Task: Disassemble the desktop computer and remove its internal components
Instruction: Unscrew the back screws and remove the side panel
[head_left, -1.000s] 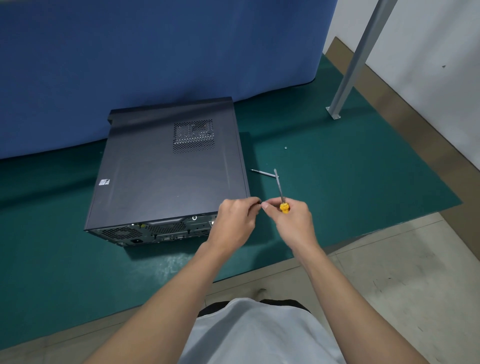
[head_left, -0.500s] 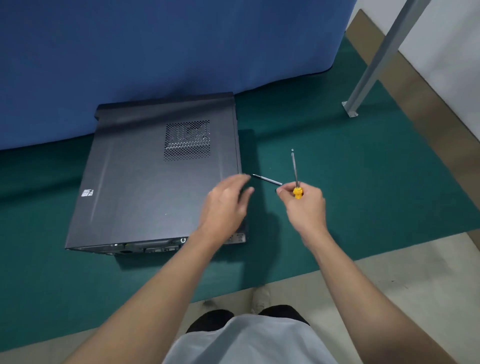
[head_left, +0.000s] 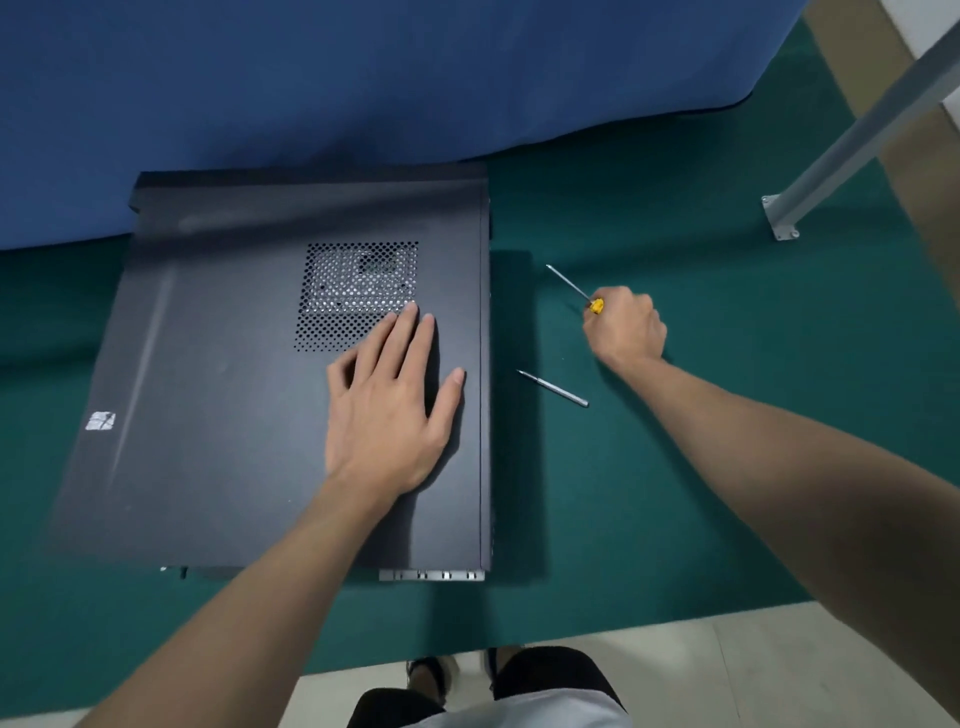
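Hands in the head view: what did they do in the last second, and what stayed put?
The left hand moved from the near right corner of the computer case onto its top panel and lies flat there. The right hand moved off to the right, still gripping the yellow-handled screwdriver. The computer case and the loose metal rod stayed put.

Looking straight down on the person now: a pale, grey-white top (head_left: 519, 719) is showing along the bottom edge. Under it they are wearing dark legwear (head_left: 550, 675), though whether it is shorts or trousers is hard to tell from this angle. The left forearm (head_left: 249, 597) and right forearm (head_left: 779, 457) are showing bare right down to the left hand (head_left: 387, 410) and right hand (head_left: 626, 327). A blurred, dark-strapped shoe (head_left: 431, 670) is peeking out beside the legwear.
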